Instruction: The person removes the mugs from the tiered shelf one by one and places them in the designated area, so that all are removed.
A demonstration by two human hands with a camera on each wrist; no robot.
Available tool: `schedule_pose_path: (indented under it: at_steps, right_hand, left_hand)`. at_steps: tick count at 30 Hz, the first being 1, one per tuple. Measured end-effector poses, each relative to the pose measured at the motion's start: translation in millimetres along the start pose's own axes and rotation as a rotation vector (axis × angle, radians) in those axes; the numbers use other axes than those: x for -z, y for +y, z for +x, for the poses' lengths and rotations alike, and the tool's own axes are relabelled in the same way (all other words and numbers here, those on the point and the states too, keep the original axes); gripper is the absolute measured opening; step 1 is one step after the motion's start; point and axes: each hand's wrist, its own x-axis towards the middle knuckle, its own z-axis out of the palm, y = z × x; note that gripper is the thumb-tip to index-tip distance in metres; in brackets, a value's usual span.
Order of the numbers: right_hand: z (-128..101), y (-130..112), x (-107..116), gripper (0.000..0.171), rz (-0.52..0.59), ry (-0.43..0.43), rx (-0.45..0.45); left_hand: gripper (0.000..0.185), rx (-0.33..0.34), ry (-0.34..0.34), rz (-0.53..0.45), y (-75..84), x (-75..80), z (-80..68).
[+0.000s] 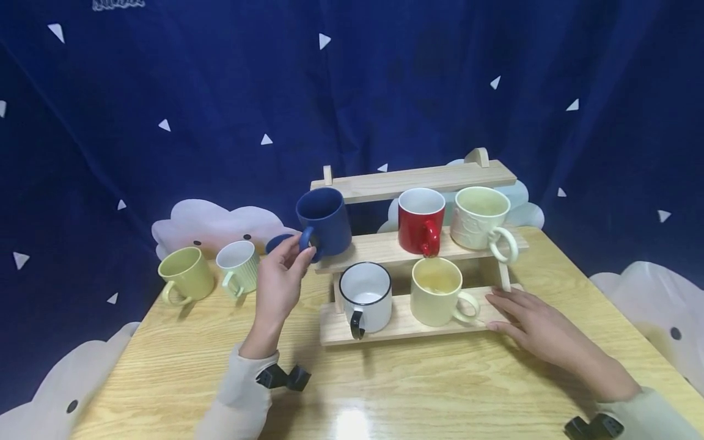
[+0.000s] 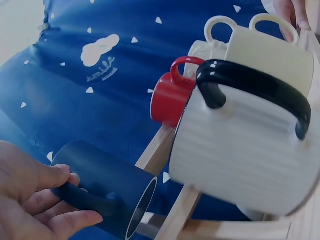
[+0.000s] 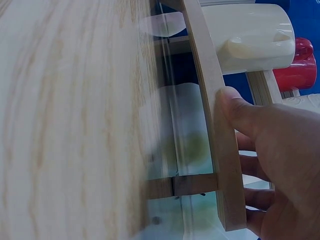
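The blue mug (image 1: 324, 221) sits at the left end of the rack's (image 1: 385, 247) middle shelf, its handle pinched by the left hand (image 1: 282, 282). The right hand (image 1: 530, 322) lies flat with straight fingers on the bottom shelf's right end, beside the cream mug (image 1: 438, 291); a red mug (image 1: 420, 220) stands further right on the middle shelf.

I'm gripping a matt blue ceramic mug (image 1: 324, 221); I'm pressing on a bare, smooth pale wood rack (image 1: 407, 324); the grained tabletop (image 1: 429, 391) is shining glossy.
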Motion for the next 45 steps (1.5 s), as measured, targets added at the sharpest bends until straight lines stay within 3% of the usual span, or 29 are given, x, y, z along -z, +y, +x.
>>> schedule_pose_path:
  at_steps: [6, 11, 20, 28, 38, 45]
  right_hand:
    - [-1, 1, 0, 0.054, 0.004, 0.001, 0.001]
    - [0, 1, 0, 0.054, -0.002, 0.001, 0.007]
    - [-1, 3, 0, 0.055, -0.012, 0.007, 0.010]
    - [-2, 3, -1, 0.054, -0.008, 0.013, 0.021]
    - [-2, 2, 0, 0.054, -0.007, 0.014, 0.024]
    - [-1, 1, 1, 0.054, -0.004, 0.004, 0.042]
  left_hand:
    - [0.031, 0.027, -0.006, -0.066, -3.8, 17.9, -4.8]
    - [0.033, 0.075, -0.001, -0.013, -10.0, 35.1, -12.4]
    - [0.032, 0.135, 0.042, -0.023, -22.6, 56.7, -25.5]
    - [0.032, 0.178, 0.084, -0.013, -41.3, 61.0, -41.8]
    - [0.028, 0.177, 0.082, 0.115, -63.2, 58.9, -64.1]
    - [0.027, 0.231, 0.102, 0.146, -78.8, 53.7, -78.1]
